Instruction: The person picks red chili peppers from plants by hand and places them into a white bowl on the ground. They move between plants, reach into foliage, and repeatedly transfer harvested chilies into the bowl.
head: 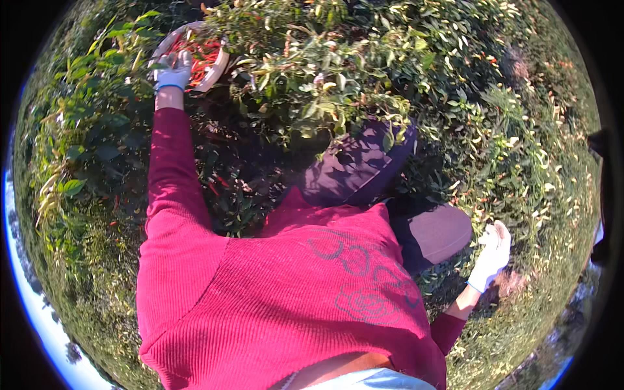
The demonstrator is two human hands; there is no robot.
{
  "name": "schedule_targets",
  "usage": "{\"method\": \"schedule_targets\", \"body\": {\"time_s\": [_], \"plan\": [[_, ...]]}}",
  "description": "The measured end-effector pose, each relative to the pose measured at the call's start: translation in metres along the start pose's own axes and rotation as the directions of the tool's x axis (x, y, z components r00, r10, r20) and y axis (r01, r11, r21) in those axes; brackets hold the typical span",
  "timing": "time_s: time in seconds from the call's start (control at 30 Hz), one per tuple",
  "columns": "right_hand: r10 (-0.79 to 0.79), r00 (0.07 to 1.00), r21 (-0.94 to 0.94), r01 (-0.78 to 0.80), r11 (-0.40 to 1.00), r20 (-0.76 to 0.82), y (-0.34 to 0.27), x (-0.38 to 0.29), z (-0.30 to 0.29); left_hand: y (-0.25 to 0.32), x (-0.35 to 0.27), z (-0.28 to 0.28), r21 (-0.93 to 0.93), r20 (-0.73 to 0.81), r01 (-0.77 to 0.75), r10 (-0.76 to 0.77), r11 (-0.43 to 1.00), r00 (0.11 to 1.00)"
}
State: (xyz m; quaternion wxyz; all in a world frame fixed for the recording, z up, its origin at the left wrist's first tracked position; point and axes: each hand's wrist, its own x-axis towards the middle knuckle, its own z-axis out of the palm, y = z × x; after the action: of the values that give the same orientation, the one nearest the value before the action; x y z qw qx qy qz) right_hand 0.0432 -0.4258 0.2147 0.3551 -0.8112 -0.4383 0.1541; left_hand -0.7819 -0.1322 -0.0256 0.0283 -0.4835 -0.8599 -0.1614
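Observation:
White work gloves cover both of my hands. At the upper left, my left hand (174, 68) reaches over a pale-rimmed container (214, 73) filled with long red chili peppers (204, 56). Its fingers lie at the near left of the container, over the peppers; whether they grip any is too small to tell. Out to the lower right, beside my knee, my right hand (493, 248) is raised near pepper plants (512, 195), its fingers partly curled. Whether anything is in it cannot be made out.
Dense pepper plants (312, 83) with pale, green and red pods surround me and overhang the container's far side. My bent legs (351, 165) in dark trousers press among the foliage. Leafy green stems (73, 185) stand along the left. Shaded ground lies below my left arm.

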Motion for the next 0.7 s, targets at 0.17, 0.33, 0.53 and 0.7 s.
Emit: {"method": "schedule_targets", "body": {"time_s": [0.17, 0.33, 0.53, 0.7], "plan": [[0.252, 0.959, 0.12, -0.237, 0.964, -0.131, 0.089, 0.066, -0.06, 0.073, 0.077, -0.1, -0.927, 0.376, 0.364, 0.243, 0.096, 0.894], [0.153, 0.981, 0.089, -0.143, 0.986, -0.121, 0.171, 0.07, -0.119, 0.363, -0.017, -0.216, -0.964, 0.235, 0.105, 0.606, 0.243, 0.76], [-0.049, 0.997, -0.079, 0.054, 0.995, 0.064, 0.175, 0.137, -0.133, 0.627, -0.227, -0.207, -0.871, 0.311, -0.276, 0.891, 0.406, 0.33], [-0.273, 0.802, -0.212, 0.438, 0.873, 0.532, 0.206, 0.166, -0.041, 0.754, -0.373, -0.13, -0.869, 0.414, -0.396, 0.875, 0.297, -0.251]]}}
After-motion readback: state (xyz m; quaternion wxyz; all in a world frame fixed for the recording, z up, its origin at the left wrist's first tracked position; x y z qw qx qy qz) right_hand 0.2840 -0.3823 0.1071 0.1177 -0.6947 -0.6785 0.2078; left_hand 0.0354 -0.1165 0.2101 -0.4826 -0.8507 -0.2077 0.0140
